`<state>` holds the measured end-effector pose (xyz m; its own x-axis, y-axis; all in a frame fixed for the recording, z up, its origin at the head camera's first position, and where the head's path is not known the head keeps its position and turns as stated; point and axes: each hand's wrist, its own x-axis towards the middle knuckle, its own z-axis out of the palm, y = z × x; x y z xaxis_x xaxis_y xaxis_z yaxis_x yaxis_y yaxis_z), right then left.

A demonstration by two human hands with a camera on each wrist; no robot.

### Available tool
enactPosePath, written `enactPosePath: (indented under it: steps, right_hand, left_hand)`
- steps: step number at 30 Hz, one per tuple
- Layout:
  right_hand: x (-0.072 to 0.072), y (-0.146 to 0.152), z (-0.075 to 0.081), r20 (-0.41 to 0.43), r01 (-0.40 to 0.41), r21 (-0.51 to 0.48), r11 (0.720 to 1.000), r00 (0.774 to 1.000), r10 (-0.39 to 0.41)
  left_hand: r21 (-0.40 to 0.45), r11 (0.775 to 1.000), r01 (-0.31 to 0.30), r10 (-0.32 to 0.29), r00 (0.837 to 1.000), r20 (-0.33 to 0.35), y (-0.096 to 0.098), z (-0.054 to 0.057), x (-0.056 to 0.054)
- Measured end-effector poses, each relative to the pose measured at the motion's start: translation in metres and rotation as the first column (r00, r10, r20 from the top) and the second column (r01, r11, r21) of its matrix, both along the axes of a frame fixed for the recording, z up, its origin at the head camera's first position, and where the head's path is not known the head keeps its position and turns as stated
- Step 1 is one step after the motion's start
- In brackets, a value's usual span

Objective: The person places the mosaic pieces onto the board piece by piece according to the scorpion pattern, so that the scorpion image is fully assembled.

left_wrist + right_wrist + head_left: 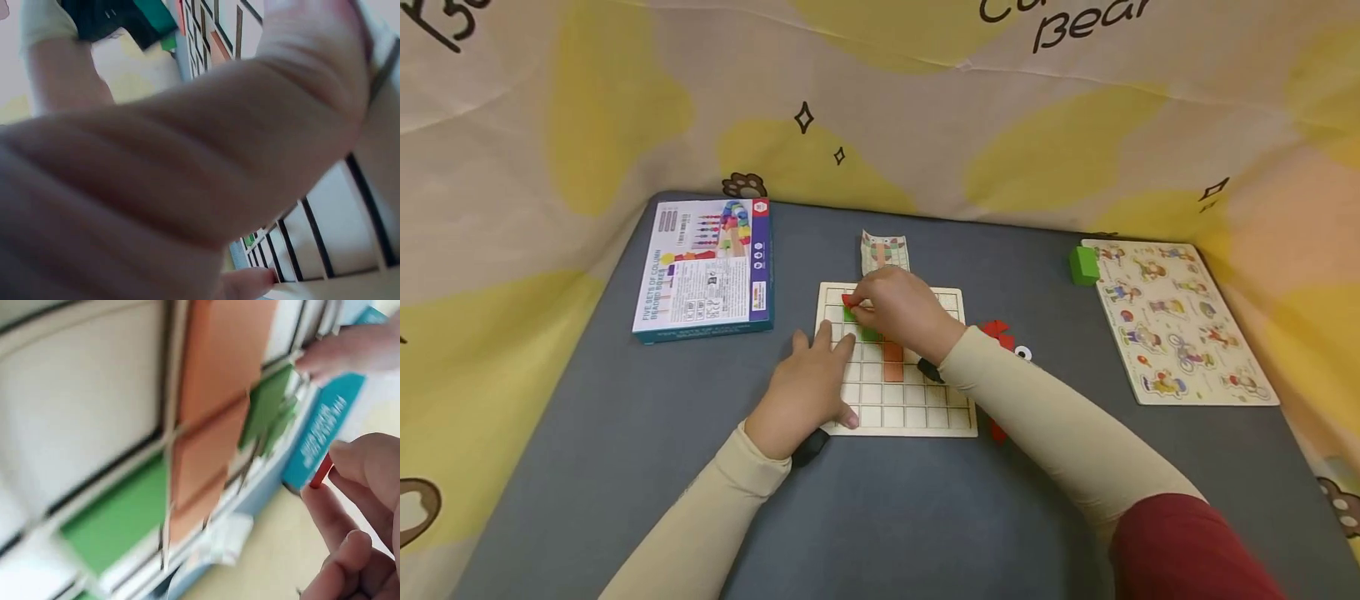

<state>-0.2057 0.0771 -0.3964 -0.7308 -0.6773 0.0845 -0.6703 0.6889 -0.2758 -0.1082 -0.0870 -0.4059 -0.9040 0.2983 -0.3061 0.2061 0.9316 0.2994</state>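
Note:
A wooden grid board [872, 417] lies at the middle of the table. My left hand [801, 387] rests on its left edge with the fingers spread. Over the board's far left part, my right hand [910, 308] pinches a small red piece [322, 470] between thumb and fingertip. Orange tiles [892, 362] fill a column of squares, partly hidden by the right hand. Green tiles [119, 519] sit in squares on both sides of that column in the right wrist view. Just behind the board is a small printed pattern card [883, 248].
Several loose red pieces [997, 328] and a white ring [1022, 353] lie right of the board, partly behind the right forearm. A boxed set [700, 271] is at the far left. To the right are a green block [1083, 265] and a picture board [1180, 325].

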Motion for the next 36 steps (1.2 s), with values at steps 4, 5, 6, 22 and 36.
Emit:
enactPosePath:
  steps: [4,5,6,22,36]
  right_hand:
    - [-0.003,-0.013,-0.009,-0.035,-0.033,0.023,0.999,0.999,0.034]
    - [-0.003,-0.014,-0.011,-0.048,-0.041,0.028,0.999,0.998,0.042]
    - [-0.003,-0.014,-0.012,-0.060,-0.048,0.032,0.998,0.997,0.050]
    - [0.011,-0.012,-0.011,-0.125,0.031,0.265,0.964,0.992,0.003]
    - [0.021,0.088,0.027,-0.072,0.187,0.050,0.981,0.980,-0.184]
  left_hand:
    - [-0.024,1.000,0.014,-0.014,1.000,-0.012,0.005,0.000,0.000]
    - [-0.030,0.999,0.019,-0.019,1.000,-0.017,0.006,0.000,0.000]
    - [-0.035,0.999,0.023,-0.024,1.000,-0.020,0.006,0.000,-0.001]
    - [-0.031,0.998,0.052,-0.053,0.998,-0.018,0.008,-0.003,-0.005]
    - [0.020,1.000,0.003,-0.002,1.000,-0.017,0.001,-0.003,-0.002]
